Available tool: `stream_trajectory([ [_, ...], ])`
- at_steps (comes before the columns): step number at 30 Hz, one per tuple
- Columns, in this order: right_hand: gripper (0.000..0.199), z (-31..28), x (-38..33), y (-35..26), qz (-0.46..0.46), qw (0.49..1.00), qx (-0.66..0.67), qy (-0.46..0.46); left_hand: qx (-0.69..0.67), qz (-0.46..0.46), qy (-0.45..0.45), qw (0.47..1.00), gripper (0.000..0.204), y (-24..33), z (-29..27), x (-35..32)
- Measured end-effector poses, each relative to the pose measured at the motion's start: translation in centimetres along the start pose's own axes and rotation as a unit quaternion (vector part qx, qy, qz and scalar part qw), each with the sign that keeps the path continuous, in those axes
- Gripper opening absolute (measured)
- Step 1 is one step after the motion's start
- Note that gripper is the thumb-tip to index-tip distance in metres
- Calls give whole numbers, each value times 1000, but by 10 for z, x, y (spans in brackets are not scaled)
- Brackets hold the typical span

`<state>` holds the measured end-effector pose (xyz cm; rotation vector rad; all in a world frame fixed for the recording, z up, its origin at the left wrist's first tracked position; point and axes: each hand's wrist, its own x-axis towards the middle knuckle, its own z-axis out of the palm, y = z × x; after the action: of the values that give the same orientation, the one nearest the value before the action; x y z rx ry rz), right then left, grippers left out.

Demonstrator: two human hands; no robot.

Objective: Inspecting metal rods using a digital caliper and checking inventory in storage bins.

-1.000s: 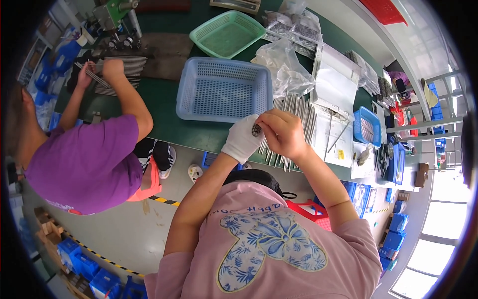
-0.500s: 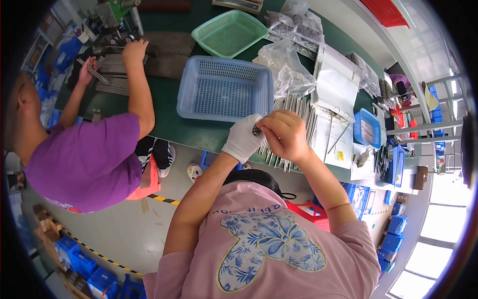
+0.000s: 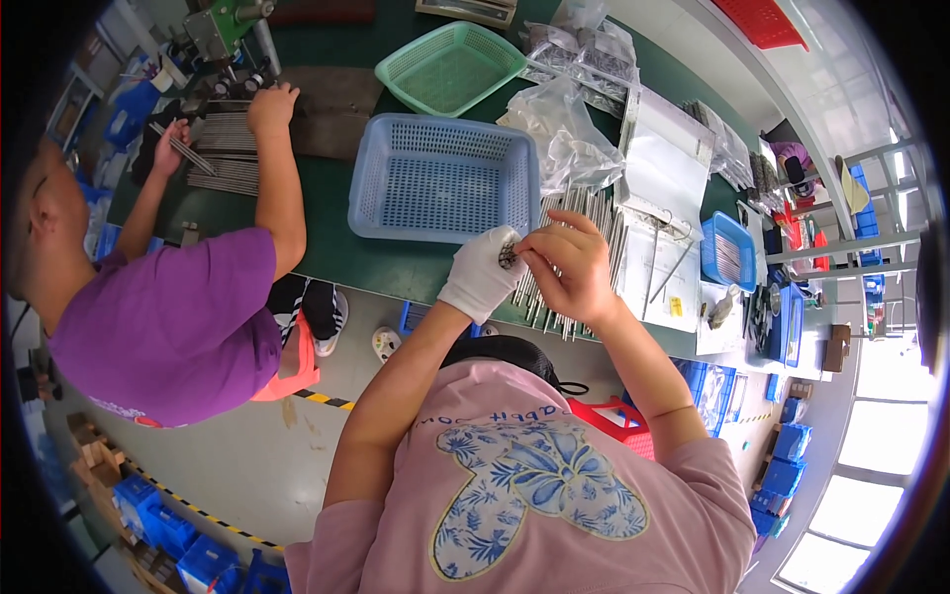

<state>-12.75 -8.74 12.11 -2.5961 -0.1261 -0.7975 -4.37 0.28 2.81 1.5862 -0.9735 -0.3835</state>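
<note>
My left hand [image 3: 481,274], in a white glove, is cupped closed around a cluster of small dark metal parts [image 3: 508,256] whose exact kind is too small to tell. Bare and just to its right, my right hand [image 3: 572,267] has thumb and forefinger pinched together at the edge of that cluster; whatever lies between the fingertips is hidden. Beneath both hands, a bundle of thin metal rods [image 3: 616,233] lies at the front edge of the green table. A blue plastic basket [image 3: 435,188] stands just beyond my left hand.
Behind the blue basket are a green basket [image 3: 450,69] and a clear plastic bag [image 3: 564,129]. Papers [image 3: 653,267] and a small blue basket of rods [image 3: 727,249] lie to the right. At left a co-worker [image 3: 168,327] handles rods beside a green machine [image 3: 220,30].
My right hand's fingers have spread and lifted slightly while its thumb and forefinger stay at the cluster. My left hand keeps its hold. The view has shifted a little.
</note>
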Motion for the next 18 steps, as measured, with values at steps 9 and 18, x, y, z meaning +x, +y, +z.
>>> stream_trajectory([
  [9, 11, 2, 2, 1, -20, 999, -30, -4, 16, 1, -5, 1000, 16, 3, -2, 2],
  [18, 8, -2, -2, -1, 16, 1000, -2, -3, -6, -18, -7, 1000, 17, 2, -2, 5],
])
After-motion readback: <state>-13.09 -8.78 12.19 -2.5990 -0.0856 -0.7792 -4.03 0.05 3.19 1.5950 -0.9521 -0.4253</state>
